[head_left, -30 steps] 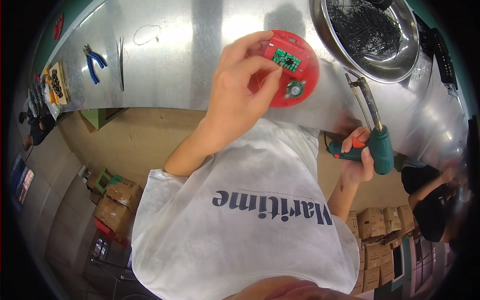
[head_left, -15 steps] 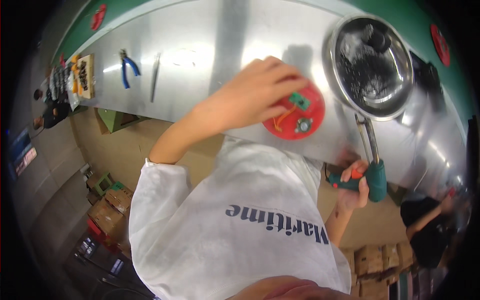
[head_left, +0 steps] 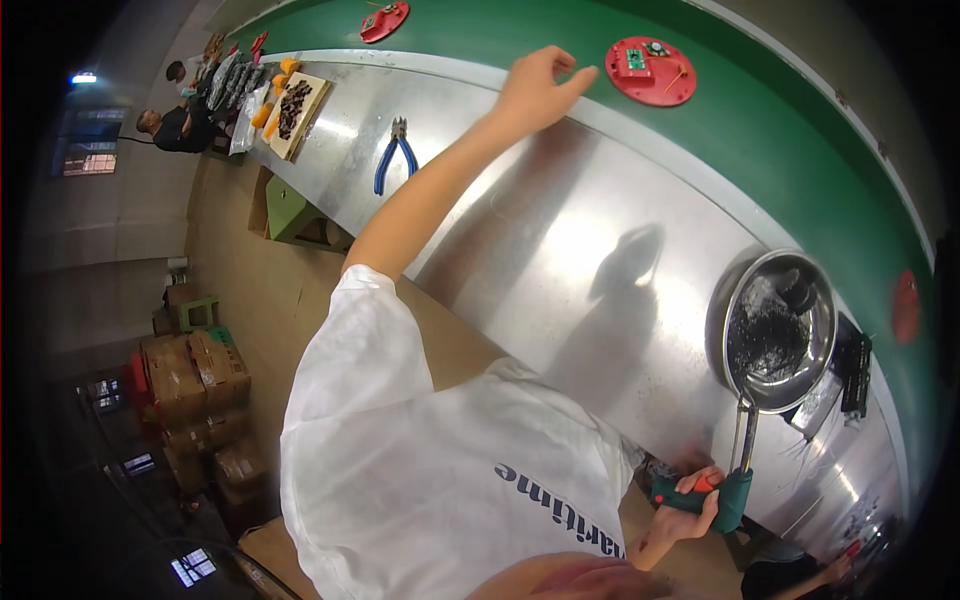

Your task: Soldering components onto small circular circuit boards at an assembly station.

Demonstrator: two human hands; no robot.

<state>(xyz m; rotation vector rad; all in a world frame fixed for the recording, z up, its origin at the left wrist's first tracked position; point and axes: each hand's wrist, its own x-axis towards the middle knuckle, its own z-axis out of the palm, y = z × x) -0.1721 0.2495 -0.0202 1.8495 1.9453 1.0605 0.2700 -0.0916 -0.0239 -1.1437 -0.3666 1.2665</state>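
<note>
My left hand (head_left: 540, 92) is stretched out at the table's far edge, fingers apart and holding nothing. Just right of its fingertips, on the green belt, lies a round red plastic disc (head_left: 660, 90) bearing a small green circuit board, a round metal part and thin wires. Low on the right, my right hand (head_left: 688, 507) grips a green pistol-shaped soldering gun (head_left: 736, 500) with an orange trigger. Its metal tubes point away from me, toward the near rim of a shiny steel bowl (head_left: 727, 350) that contains dark and silvery material.
Blue-handled cutters (head_left: 383, 172) lie on the metal table (head_left: 540, 300) beside my left forearm. A shallow tray of small dark pieces (head_left: 318, 98) stands farther left. More red discs (head_left: 385, 22) sit along the green belt (head_left: 780, 130). People are at the upper left, and another at the lower right.
The red disc has gone from the table under my left hand to the green belt, and the hand has let go of it. My view has shifted; my right hand still holds the soldering gun.
</note>
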